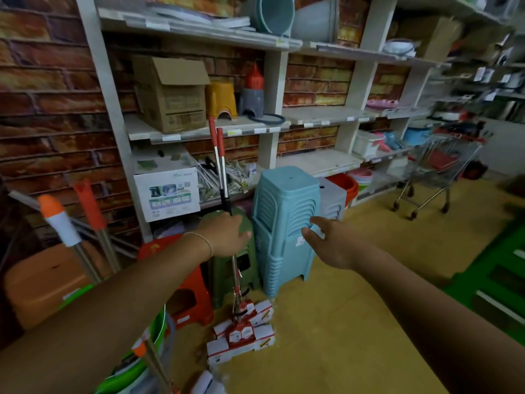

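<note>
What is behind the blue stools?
A grey stool stack stands behind the blue stools, with an orange tub beyond. The blue stools hide the grey stack's left side.

Your left hand (227,236) grips two mops (223,172) together at mid-shaft. Their steel poles, with red top grips, rise nearly upright above your fist. Their heads, wrapped in red-and-white card, rest on the floor below it. The pale blue stool stack (284,206) stands upright just beyond your right hand's (326,243) spread fingers.
</note>
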### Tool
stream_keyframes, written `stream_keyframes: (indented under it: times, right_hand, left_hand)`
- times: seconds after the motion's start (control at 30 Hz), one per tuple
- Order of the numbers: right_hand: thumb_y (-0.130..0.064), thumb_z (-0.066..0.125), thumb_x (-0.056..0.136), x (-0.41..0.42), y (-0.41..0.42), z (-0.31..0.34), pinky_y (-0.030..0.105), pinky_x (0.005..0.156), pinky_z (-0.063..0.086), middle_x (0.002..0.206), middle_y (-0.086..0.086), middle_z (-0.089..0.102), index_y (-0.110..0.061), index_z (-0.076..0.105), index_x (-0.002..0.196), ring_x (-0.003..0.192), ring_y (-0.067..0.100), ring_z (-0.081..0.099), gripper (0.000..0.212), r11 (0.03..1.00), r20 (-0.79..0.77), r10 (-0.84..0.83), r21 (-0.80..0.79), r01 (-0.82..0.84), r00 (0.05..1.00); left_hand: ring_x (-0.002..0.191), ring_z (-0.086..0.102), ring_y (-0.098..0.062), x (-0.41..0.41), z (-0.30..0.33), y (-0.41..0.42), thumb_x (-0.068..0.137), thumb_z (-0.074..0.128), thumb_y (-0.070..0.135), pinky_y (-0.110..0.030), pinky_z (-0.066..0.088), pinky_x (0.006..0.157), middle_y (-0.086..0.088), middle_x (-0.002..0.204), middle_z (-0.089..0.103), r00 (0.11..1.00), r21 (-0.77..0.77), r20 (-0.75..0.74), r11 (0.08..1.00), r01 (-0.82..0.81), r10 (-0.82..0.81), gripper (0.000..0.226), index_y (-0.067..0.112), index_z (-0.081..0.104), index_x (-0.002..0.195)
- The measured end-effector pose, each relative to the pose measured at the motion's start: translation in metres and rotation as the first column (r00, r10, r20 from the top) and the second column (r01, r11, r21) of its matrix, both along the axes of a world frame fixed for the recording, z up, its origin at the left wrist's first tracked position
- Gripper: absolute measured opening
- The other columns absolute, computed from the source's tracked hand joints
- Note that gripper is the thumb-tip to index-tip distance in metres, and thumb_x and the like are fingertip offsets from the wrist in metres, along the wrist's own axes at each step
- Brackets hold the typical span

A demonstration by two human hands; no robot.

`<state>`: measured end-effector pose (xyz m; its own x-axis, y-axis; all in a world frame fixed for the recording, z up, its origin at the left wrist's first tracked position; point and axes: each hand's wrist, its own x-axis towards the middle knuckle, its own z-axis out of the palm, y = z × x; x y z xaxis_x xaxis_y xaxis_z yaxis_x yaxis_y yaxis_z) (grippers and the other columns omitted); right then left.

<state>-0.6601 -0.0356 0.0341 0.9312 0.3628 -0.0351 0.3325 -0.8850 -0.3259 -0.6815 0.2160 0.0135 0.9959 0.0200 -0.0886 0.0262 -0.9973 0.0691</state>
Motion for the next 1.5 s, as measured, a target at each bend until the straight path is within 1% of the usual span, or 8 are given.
stream_keyframes:
  times: [0.3,0.6,0.7,0.9,1.07,1.23,1.4,1.5]
  right_hand:
    - [-0.053,0.037,0.100,0.152,0.052,-0.002,0.035,0.111,0.032,0.149,0.010,0.046,-0.013,0.031,0.152,0.139,0.028,0.041,0.066,0.998,-0.015,-0.053,0.027,0.053,0.999]
    - [-0.047,0.045,0.099,0.247,0.128,-0.027,0.032,0.106,0.036,0.146,0.013,0.049,-0.012,0.040,0.147,0.131,0.029,0.049,0.059,0.998,-0.098,0.010,0.065,-0.004,0.995]
    - [-0.041,0.047,0.100,0.272,0.156,-0.043,0.030,0.098,0.039,0.136,0.018,0.055,-0.006,0.048,0.137,0.124,0.033,0.052,0.051,0.997,-0.145,0.059,0.062,-0.051,0.988]
    - [-0.044,0.046,0.100,0.342,0.208,-0.086,0.029,0.106,0.036,0.143,0.013,0.051,-0.012,0.039,0.147,0.131,0.028,0.048,0.058,0.977,-0.248,0.213,0.064,-0.203,0.945]
    - [-0.045,0.047,0.099,0.412,0.245,-0.125,0.022,0.084,0.042,0.122,0.011,0.064,-0.015,0.041,0.146,0.098,0.019,0.061,0.055,0.959,-0.347,0.284,0.102,-0.264,0.894]
    - [-0.040,0.048,0.100,0.473,0.283,-0.162,0.022,0.082,0.042,0.126,0.015,0.063,-0.012,0.049,0.138,0.109,0.026,0.062,0.047,0.948,-0.406,0.315,0.098,-0.302,0.858]
    - [-0.034,0.050,0.098,0.533,0.331,-0.201,0.021,0.071,0.038,0.098,0.006,0.063,-0.015,0.063,0.115,0.095,0.023,0.063,0.029,0.945,-0.382,0.327,0.132,-0.299,0.864]
    - [-0.035,0.050,0.096,0.566,0.360,-0.221,0.025,0.070,0.041,0.103,0.009,0.067,-0.011,0.063,0.108,0.095,0.026,0.064,0.029,0.950,-0.357,0.311,0.117,-0.288,0.881]
  left_hand:
    - [0.111,0.055,-0.033,0.159,-0.003,0.061,0.098,0.038,0.053,-0.042,0.049,0.091,-0.017,0.128,0.053,1.000,-0.137,-0.017,0.990,-0.023,0.021,0.050,0.012,0.046,0.126]
    - [0.129,0.048,-0.034,0.228,-0.042,0.112,0.096,0.037,0.056,-0.046,0.046,0.101,-0.016,0.149,0.040,0.992,-0.209,0.000,0.970,-0.124,0.126,0.065,0.018,0.030,0.148]
    - [0.126,0.049,-0.033,0.244,-0.055,0.119,0.099,0.042,0.048,-0.039,0.043,0.103,-0.018,0.143,0.046,0.985,-0.248,-0.026,0.954,-0.170,0.169,0.060,0.012,0.035,0.146]
    - [0.131,0.045,-0.030,0.277,-0.079,0.140,0.100,0.049,0.037,-0.032,0.038,0.103,-0.016,0.145,0.045,0.957,-0.307,-0.061,0.907,-0.289,0.285,0.050,0.007,0.042,0.140]
    - [0.128,0.048,-0.035,0.307,-0.113,0.165,0.098,0.051,0.038,-0.037,0.041,0.103,-0.018,0.141,0.047,0.896,-0.312,-0.122,0.841,-0.443,0.426,0.054,0.011,0.039,0.144]
    - [0.137,0.039,-0.033,0.343,-0.130,0.174,0.099,0.050,0.034,-0.039,0.035,0.111,-0.016,0.153,0.035,0.872,-0.291,-0.114,0.824,-0.487,0.475,0.060,0.012,0.028,0.151]
    - [0.135,0.041,-0.035,0.386,-0.141,0.180,0.097,0.050,0.035,-0.045,0.039,0.108,-0.016,0.151,0.036,0.877,-0.224,-0.095,0.848,-0.480,0.471,0.062,0.011,0.030,0.150]
    - [0.133,0.043,-0.037,0.405,-0.146,0.178,0.095,0.049,0.037,-0.047,0.041,0.106,-0.016,0.150,0.036,0.873,-0.207,-0.125,0.848,-0.488,0.472,0.062,0.012,0.031,0.149]
